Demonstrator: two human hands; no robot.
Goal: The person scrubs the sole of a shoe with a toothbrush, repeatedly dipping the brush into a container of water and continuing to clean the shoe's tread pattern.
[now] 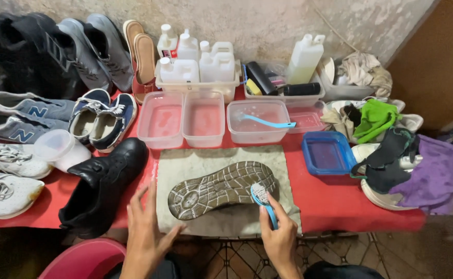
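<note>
A shoe lies sole up on a grey cloth at the front of the red table. Its tread is dirty grey-brown. My right hand grips a blue-handled brush, whose white bristle head rests on the heel end of the sole. My left hand is spread open beside the toe end, fingers apart, its thumb close to the sole's edge and holding nothing.
Three clear tubs of water stand behind the cloth, one holding a second blue brush. A blue tub, rags, bottles, a black shoe, several sneakers and a red basin surround the spot.
</note>
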